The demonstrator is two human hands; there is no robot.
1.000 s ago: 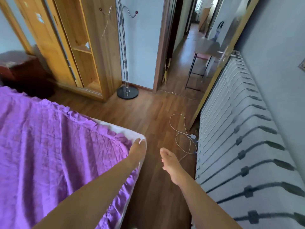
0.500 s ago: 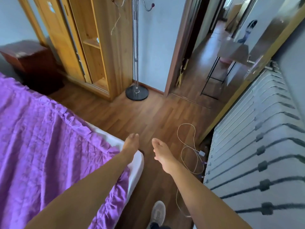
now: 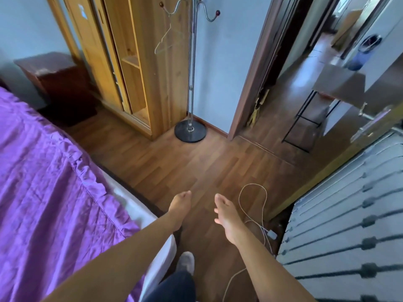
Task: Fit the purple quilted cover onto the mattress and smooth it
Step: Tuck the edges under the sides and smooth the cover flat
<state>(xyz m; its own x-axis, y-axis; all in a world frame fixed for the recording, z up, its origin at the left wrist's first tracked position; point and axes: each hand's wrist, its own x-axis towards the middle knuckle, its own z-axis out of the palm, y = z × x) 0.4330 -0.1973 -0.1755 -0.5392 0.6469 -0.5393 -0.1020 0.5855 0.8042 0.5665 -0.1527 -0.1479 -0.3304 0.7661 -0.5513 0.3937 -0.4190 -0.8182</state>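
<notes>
A bedroom with a brown wood floor [image 3: 174,166] fills the view, and an open doorway [image 3: 283,88] lies ahead. The left hand's fingers [image 3: 185,196] are straight and close together, grasping nothing. The right hand's fingers [image 3: 219,200] are loosely extended and a little spread, also empty. The left hand [image 3: 180,208] hangs over the floor just past the mattress [image 3: 139,210] edge, not touching the fabric. The right hand [image 3: 226,217] is beside it, above a white cable [image 3: 253,192] looped on the boards. Both bare forearms reach forward from the bottom of the frame. The purple quilted cover [image 3: 43,192] lies spread over the bed top at the left, wrinkled, its ruffled hem stopping short of the near corner, where a strip of white mattress shows. A grey shoe [image 3: 186,261] stands on the floor below the hands. A white ribbed panel [image 3: 349,214] stands at the right. A chrome coat stand [image 3: 190,131] and a pine wardrobe [image 3: 135,62] stand against the far wall.
</notes>
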